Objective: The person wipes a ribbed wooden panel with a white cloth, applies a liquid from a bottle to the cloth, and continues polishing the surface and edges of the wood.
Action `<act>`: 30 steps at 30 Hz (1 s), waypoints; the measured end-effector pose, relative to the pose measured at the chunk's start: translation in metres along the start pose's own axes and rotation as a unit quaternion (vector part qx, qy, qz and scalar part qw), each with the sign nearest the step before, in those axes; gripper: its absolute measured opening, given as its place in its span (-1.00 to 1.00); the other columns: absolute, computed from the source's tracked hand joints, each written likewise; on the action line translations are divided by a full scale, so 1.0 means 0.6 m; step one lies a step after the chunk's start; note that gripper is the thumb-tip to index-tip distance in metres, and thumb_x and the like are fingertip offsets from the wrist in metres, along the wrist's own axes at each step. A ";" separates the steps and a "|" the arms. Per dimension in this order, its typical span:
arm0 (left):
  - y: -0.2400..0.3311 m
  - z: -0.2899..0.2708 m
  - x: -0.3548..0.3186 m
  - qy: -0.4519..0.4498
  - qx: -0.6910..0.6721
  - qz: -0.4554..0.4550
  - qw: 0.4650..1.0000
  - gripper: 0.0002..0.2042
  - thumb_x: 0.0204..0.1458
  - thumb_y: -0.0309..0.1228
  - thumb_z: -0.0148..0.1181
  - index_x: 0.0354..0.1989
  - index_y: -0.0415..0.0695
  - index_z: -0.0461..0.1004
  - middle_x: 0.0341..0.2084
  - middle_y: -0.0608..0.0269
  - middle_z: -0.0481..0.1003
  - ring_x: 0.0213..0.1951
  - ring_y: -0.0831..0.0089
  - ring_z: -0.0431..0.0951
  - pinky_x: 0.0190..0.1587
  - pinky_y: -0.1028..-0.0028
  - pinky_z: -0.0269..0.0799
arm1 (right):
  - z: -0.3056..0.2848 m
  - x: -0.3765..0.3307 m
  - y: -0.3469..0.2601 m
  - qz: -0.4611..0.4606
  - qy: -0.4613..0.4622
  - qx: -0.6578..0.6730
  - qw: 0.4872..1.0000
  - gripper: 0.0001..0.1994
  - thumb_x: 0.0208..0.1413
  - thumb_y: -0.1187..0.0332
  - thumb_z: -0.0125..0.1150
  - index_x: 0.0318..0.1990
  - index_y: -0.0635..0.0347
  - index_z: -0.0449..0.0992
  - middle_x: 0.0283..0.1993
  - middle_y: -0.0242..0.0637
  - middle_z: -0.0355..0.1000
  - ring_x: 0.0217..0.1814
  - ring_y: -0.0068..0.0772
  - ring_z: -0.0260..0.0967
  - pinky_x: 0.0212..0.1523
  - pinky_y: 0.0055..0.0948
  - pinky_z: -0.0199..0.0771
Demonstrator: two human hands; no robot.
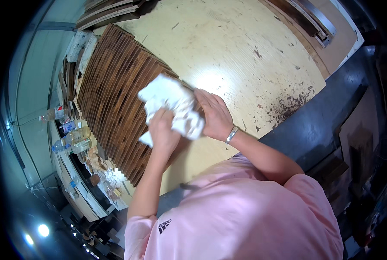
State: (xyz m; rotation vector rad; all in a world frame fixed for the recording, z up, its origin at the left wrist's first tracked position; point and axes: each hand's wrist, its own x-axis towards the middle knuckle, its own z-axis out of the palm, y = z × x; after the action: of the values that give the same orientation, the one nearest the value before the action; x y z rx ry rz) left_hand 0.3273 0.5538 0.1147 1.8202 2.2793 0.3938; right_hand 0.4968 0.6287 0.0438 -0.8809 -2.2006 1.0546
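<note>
Bunched in my left hand [162,130] is a white cloth [169,99], slightly blurred, with the fingers closed into it. The cloth lies over the near right part of a long row of brown wooden boards [120,95], overlapping one another like steps. My right hand [216,115], with a bracelet on its wrist, is at the right end of the boards beside the cloth. Its fingers reach over a board's end and its thumb side is partly hidden by the cloth. Under the cloth, the boards' surface is hidden.
The boards lie on a pale worktable [228,47] with dark stains and flakes at its right. Plastic bottles [76,136] stand along the left. More boards are stacked at the far left [109,13], and long strips [304,19] lie at the far right.
</note>
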 end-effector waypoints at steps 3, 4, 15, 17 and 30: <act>0.044 0.002 0.056 -0.006 -0.016 0.041 0.999 -0.76 -0.23 -0.55 0.26 -0.29 -0.17 0.54 -0.35 0.06 0.45 -0.25 0.01 0.46 -0.21 0.16 0.33 | -0.008 0.002 -0.002 -0.013 -0.028 0.030 0.999 -0.39 -0.11 0.19 0.38 0.08 0.35 0.39 0.19 0.00 0.36 0.34 0.02 0.17 0.30 -0.10 0.11; 0.051 -0.005 0.058 -0.015 -0.031 0.045 0.998 -0.72 -0.23 -0.54 0.26 -0.25 -0.14 0.56 -0.34 0.09 0.44 -0.23 0.04 0.46 -0.20 0.18 0.31 | -0.005 0.002 0.002 -0.013 -0.013 0.021 1.000 -0.37 -0.10 0.17 0.37 0.10 0.36 0.38 0.20 0.01 0.35 0.34 0.02 0.17 0.31 -0.11 0.10; 0.023 -0.001 -0.018 0.023 0.029 0.058 0.998 -0.67 -0.30 -0.62 0.14 -0.23 -0.19 0.44 -0.12 0.09 0.45 -0.01 0.07 0.40 -0.03 0.23 0.17 | -0.004 0.006 0.000 -0.008 0.027 0.018 0.999 -0.17 -0.17 0.25 0.40 0.28 0.46 0.21 0.34 0.03 0.23 0.39 -0.04 0.14 0.36 -0.17 0.11; 0.045 0.004 0.011 0.016 -0.010 0.045 0.999 -0.63 -0.34 -0.64 0.13 -0.23 -0.15 0.45 -0.16 0.14 0.46 -0.07 0.12 0.43 -0.10 0.25 0.15 | 0.001 0.007 0.007 -0.024 0.029 -0.002 0.999 -0.16 -0.21 0.29 0.42 0.28 0.46 0.20 0.33 0.03 0.24 0.39 -0.04 0.14 0.36 -0.17 0.11; 0.059 0.022 0.061 0.027 -0.015 0.088 0.996 -0.77 -0.40 -0.57 0.12 -0.45 -0.09 0.43 -0.46 0.20 0.37 -0.30 0.16 0.41 -0.26 0.25 0.08 | -0.005 0.005 0.002 -0.022 0.000 -0.017 1.000 -0.21 -0.12 0.25 0.33 0.28 0.45 0.20 0.36 0.06 0.20 0.42 -0.04 0.10 0.38 -0.16 0.06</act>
State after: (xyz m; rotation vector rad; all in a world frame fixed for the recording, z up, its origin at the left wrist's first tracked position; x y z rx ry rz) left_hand 0.3560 0.5978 0.1141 2.0263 2.1405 0.5077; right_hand 0.4972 0.6328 0.0450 -0.8429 -2.2337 1.0006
